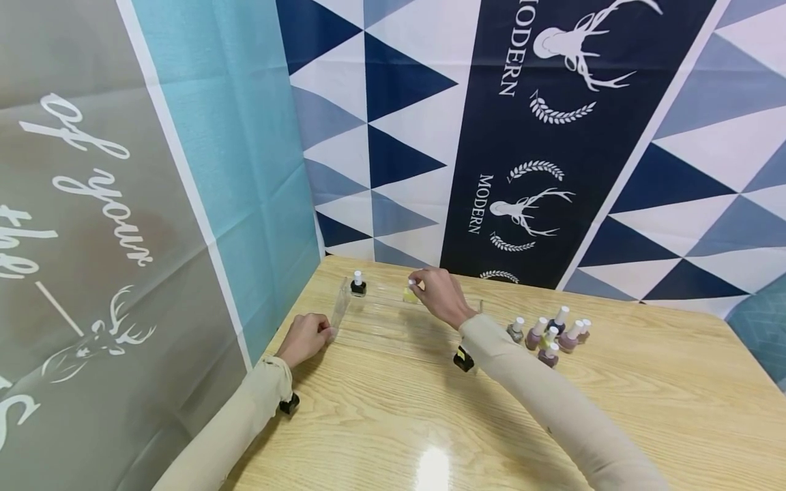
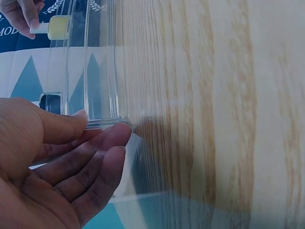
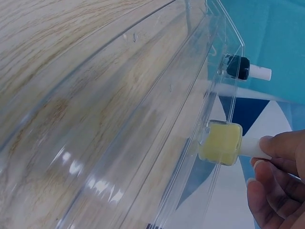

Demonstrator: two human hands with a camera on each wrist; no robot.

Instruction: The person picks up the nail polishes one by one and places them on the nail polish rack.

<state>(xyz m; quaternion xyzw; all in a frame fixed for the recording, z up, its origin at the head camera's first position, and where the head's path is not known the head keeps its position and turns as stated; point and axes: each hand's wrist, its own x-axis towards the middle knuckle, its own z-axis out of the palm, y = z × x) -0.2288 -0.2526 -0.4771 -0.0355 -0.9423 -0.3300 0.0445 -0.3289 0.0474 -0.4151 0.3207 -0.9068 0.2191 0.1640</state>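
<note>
A clear plastic tiered rack [image 1: 383,341] stands on the table near the back wall. My left hand [image 1: 306,337] pinches its left end between thumb and forefinger, while the other fingers stay loosely bent in the left wrist view. Over the back tier, my right hand [image 1: 439,293] holds a nail polish bottle [image 3: 221,143] of yellow by its white cap. That bottle is upright at the rack's back row; whether its base touches the tier I cannot tell. To its left, a dark nail polish bottle [image 1: 358,288] with a white cap stands on the same tier.
Several white-capped nail polish bottles [image 1: 568,335], mostly mauve, with grey, dark and yellow among them, cluster on the wooden table [image 1: 381,423] right of the rack. Patterned cloth [image 1: 405,136] hangs behind, and more cloth [image 1: 184,225] borders the left side.
</note>
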